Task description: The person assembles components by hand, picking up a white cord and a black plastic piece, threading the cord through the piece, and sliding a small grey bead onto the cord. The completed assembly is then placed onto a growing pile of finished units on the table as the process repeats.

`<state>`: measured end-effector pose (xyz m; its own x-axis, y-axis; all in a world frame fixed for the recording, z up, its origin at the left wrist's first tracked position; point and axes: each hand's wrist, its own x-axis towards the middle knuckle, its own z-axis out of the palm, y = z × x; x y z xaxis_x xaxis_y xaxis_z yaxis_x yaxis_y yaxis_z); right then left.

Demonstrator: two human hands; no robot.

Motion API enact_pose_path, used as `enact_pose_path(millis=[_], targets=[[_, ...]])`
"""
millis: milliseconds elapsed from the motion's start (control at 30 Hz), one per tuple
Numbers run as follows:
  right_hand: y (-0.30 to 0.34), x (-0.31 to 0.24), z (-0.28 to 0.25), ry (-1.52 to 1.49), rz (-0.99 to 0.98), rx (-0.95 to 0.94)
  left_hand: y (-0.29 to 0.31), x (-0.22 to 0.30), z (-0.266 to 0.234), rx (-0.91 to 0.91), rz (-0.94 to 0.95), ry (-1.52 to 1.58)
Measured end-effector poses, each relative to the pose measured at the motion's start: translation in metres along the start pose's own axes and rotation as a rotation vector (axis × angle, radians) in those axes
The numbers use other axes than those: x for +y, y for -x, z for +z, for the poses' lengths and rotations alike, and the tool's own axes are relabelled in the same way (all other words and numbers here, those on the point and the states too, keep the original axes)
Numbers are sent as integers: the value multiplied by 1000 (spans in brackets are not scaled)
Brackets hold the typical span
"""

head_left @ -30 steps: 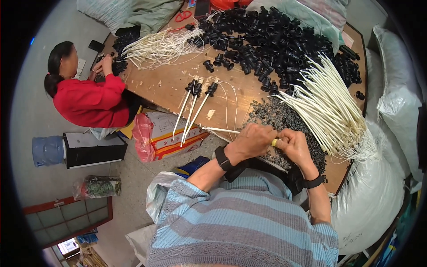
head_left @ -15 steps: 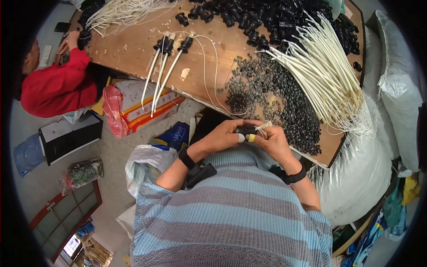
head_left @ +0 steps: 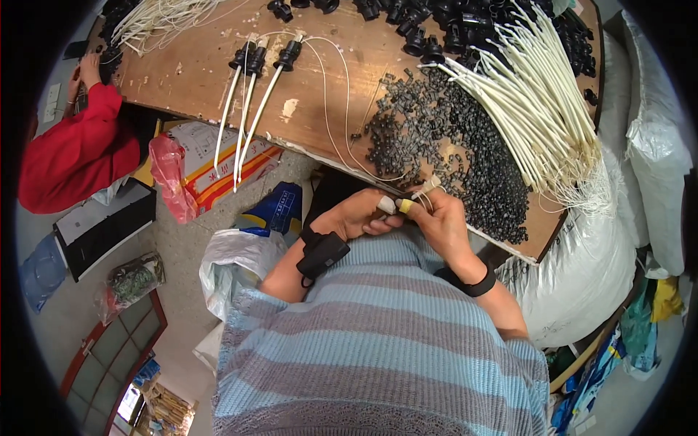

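Both my hands meet just in front of the table edge. My left hand [head_left: 361, 212], with a white wrapping on its thumb, is closed around a small black socket [head_left: 399, 204], mostly hidden by the fingers. My right hand [head_left: 445, 224], its thumb wrapped in yellow, pinches at the same socket from the other side. A thin white wire with a cream end piece [head_left: 427, 187] sticks up by the right fingers. Ahead on the tabletop lie a few black sockets [head_left: 289, 55] with white sleeved wires [head_left: 262, 109] hanging over the edge.
Small black clips [head_left: 465, 145] are heaped on the wooden table [head_left: 189, 80]. A bundle of white sleeved wires [head_left: 545, 109] lies to the right, and many black sockets [head_left: 451, 33] behind. Bulging white sacks [head_left: 582, 283] stand at right. A person in a red sleeve [head_left: 80, 156] works at far left.
My left hand has turned and now covers most of the black socket, which showed more before. The cream wire end has shifted up between the right fingers. The view has shifted slightly.
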<state>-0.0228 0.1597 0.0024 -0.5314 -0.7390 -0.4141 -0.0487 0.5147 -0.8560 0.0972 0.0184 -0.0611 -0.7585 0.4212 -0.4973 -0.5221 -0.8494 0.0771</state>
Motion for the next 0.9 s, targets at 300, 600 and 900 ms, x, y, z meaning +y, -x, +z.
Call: enact_pose_path(millis=[300,600,900], targets=[[18,-19,-15,351,-68,-135,31,1,39,260,404,-693],[2,-52,-53,113,-511,610,110,82,41,1279,1307,-1704],[-10,-41,0,458,-602,-84,138,193,-65,1551,1150,-1483]])
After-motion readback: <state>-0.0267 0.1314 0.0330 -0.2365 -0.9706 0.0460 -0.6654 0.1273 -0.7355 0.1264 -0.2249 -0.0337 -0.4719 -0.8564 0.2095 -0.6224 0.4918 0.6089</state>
